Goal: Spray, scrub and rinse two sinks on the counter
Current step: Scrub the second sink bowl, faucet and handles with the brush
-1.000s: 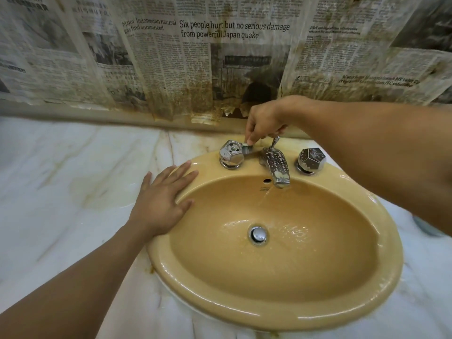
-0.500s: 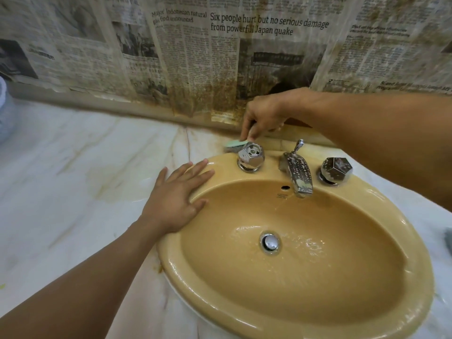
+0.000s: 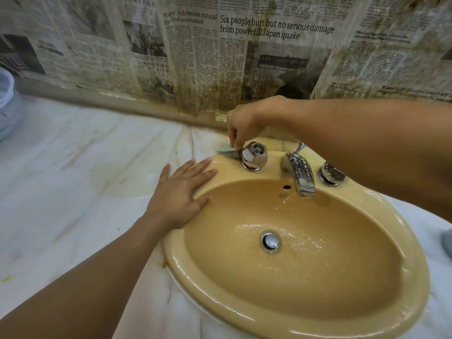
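A mustard-yellow oval sink (image 3: 367,321) is set in a white marble counter (image 3: 73,192), with water lying around its chrome drain (image 3: 270,241). Behind the basin stand a spotted chrome faucet (image 3: 300,173) and two faceted chrome knobs, one on the left (image 3: 254,156) and one on the right (image 3: 333,175). My right hand (image 3: 244,123) pinches a green scrub pad (image 3: 227,150) down on the rim just left of the left knob. My left hand (image 3: 181,199) lies flat, fingers spread, on the sink's left rim.
Stained newspaper (image 3: 220,57) covers the wall behind the counter. A white perforated basket (image 3: 6,104) stands at the far left edge. A grey object (image 3: 447,241) shows at the right edge. Yellowish stains mark the counter left of the sink.
My right hand has moved the green pad from between the left knob and the faucet round to the knob's left side. The camera has swung left. My left hand stays on the rim.
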Action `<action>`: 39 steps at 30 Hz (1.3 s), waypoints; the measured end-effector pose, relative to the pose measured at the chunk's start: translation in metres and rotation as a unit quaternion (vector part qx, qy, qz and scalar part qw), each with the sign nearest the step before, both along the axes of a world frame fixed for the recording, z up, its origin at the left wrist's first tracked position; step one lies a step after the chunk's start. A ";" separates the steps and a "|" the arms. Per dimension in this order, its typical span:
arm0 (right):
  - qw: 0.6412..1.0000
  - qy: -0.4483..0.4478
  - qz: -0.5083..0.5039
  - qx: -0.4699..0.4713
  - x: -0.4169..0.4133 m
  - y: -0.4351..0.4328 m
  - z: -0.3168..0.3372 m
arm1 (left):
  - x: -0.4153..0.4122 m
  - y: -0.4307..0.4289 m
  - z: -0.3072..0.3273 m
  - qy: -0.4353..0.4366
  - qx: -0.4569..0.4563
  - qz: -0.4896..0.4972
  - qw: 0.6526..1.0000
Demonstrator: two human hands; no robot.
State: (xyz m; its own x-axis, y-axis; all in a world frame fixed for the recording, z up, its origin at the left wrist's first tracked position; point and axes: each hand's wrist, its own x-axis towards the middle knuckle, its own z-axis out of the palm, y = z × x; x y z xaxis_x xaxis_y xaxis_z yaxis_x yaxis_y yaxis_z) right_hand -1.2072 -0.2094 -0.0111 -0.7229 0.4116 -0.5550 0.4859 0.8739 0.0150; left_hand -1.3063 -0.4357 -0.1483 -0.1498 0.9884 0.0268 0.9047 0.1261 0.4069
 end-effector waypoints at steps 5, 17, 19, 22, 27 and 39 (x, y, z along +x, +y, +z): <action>0.998 0.002 -0.057 0.040 0.013 0.001 0.000 | 0.000 0.000 -0.001 -0.003 0.003 0.001 1.000; 0.924 0.224 -0.277 0.137 0.048 -0.146 -0.047 | 0.000 0.001 -0.001 -0.007 0.002 0.002 1.000; 0.901 0.245 -0.333 0.132 0.061 -0.168 -0.059 | 0.000 -0.001 -0.001 -0.007 0.003 0.003 1.000; 0.892 0.251 -0.351 0.134 0.058 -0.160 -0.060 | 0.001 -0.002 0.000 -0.013 0.003 0.005 1.000; 0.891 0.256 -0.358 0.112 0.037 -0.132 -0.048 | 0.001 -0.003 0.002 -0.017 0.000 0.007 1.000; 0.909 0.242 -0.318 0.116 0.056 -0.140 -0.042 | 0.000 -0.002 0.001 -0.019 -0.001 0.009 1.000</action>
